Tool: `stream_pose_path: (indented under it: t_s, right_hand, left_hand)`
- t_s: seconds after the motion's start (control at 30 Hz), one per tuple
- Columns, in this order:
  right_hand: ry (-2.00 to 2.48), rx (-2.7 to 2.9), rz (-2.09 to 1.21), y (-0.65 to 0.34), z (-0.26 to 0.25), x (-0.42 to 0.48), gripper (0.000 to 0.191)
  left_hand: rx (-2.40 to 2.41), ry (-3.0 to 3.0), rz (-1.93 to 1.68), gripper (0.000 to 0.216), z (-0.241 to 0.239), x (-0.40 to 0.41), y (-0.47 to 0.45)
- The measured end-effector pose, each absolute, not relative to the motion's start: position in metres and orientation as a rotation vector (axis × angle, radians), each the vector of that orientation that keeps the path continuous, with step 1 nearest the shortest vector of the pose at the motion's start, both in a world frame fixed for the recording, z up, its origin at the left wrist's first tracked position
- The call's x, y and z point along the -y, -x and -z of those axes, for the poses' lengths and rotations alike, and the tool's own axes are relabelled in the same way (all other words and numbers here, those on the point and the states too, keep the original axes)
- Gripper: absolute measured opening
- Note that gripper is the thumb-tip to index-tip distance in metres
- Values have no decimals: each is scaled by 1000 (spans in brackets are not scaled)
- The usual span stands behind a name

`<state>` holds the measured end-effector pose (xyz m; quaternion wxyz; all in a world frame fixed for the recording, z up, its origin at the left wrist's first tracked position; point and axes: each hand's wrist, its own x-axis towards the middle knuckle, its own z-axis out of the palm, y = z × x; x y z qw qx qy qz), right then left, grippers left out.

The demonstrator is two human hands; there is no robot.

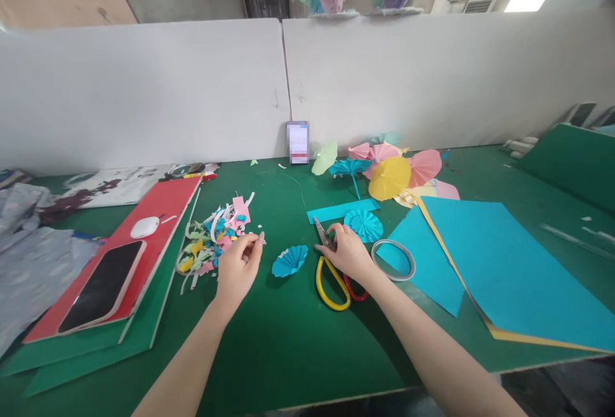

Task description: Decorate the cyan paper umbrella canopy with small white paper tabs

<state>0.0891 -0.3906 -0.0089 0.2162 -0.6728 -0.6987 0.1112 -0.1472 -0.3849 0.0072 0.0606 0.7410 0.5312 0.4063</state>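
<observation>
Scissors (321, 234), one pair, yellow and red handles: lying on the table (288, 353), blades aimed toward eleven o'clock. I take them as the centre of the dial, twelve at the white partition (144, 90).

Right hand (350, 252): over the scissors, thumb and forefinger pinched about the pivot, handles running out below the palm.

Left hand (239, 266): at nine o'clock, well apart from the scissors, fingertips drawn together; I see a pale fleck at the tips, too small to make out.

Pleated blue paper cup (289, 261): nine o'clock, between the hands, touching neither.

Blue paper strip (331, 211): twelve, just beyond the blade tips.

Pleated blue disc (364, 225): between one and two, near the fingers.

Roll of tape (402, 278): three, just beside the right wrist, overlapping the edge of the blue sheets (514, 263), which block that side.

Open room: bare green at six, between my forearms, down to the near table edge; a second bare patch at eleven.

Paper umbrellas (389, 179), clustered: one o'clock.

Upright phone (298, 141): between eleven and twelve, against the partition.

Scrap heap (214, 234): nine, just beyond the left hand.

Red board (158, 212): nine, farther out.
</observation>
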Motion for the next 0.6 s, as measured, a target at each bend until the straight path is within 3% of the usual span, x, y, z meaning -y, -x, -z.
stream_pose_path:
  t_s: [0.37, 0.6]
  right_hand:
    - [2001, 1895, -230, -82, 9, 394, 29]
    - [1980, 1880, -264, -80, 11, 394, 29]
  left_hand:
    - [-1901, -1998, -1706, 19, -25, 404, 162]
    - [-1654, -2158, -1333, 14, -8, 473, 137]
